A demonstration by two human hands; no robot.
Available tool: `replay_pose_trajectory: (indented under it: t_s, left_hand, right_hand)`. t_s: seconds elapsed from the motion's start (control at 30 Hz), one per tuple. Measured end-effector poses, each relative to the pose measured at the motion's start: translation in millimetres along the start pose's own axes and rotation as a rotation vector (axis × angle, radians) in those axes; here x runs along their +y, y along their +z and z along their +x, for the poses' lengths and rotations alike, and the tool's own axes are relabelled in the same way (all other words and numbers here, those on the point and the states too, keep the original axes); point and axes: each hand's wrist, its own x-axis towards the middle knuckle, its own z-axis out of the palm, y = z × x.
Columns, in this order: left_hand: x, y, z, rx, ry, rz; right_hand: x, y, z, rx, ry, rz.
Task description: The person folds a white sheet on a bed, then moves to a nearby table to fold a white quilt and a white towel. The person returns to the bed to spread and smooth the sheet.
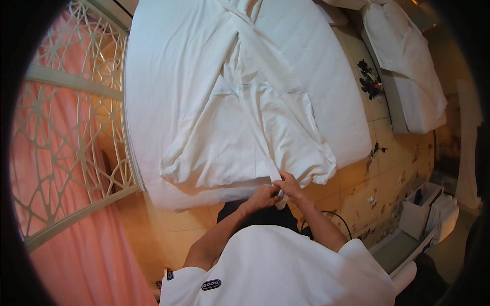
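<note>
Bedroom w/ yellow tiled floor (357, 199); white round-edged bed (332, 102) just above both hands, pink curtain (76, 255) and a lattice screen (71, 127) well off to the left.

Left hand (264, 195) and right hand (289, 184) are touching each other at the bed's near edge, both closed in a pinch on the lower end of a white duvet cover (240, 127), which lies spread and creased across the bed, running up and away from the hands. A narrow tail of the fabric hangs between the fingers.

Risks (judgement): grip is only fingertip on a thin corner, so a pull could slip it free; the bunched folds just right of the hands could snag or twist; loose hem may drag onto the stained floor.

Counts: 2 hands, 1 duvet cover, 1 bed, 1 folded white bedding pile (408, 66) far up-right, 1 white bin (418, 209) to the right, 1 black cable (337, 219) just below the right forearm.
</note>
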Motion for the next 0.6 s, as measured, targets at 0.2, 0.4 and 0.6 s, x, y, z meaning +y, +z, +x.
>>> replay_pose_trajectory:
  t_s: [0.2,0.4,0.6]
  left_hand:
    - [-63.2,-3.8,-1.7,0.630,-0.241,0.066]
    - [-156.3,-64.9,-58.6,1.328,-1.007,-0.149]
    - [-190.2,-132.1,-108.9,1.738,-0.731,-0.556]
  right_hand:
    - [14.3,-20.0,0.0,0.352,-0.163,0.542]
    - [18.6,-52.4,-8.0,0.421,-0.086,0.290]
    - [57.7,-29.5,6.4,0.328,0.092,0.063]
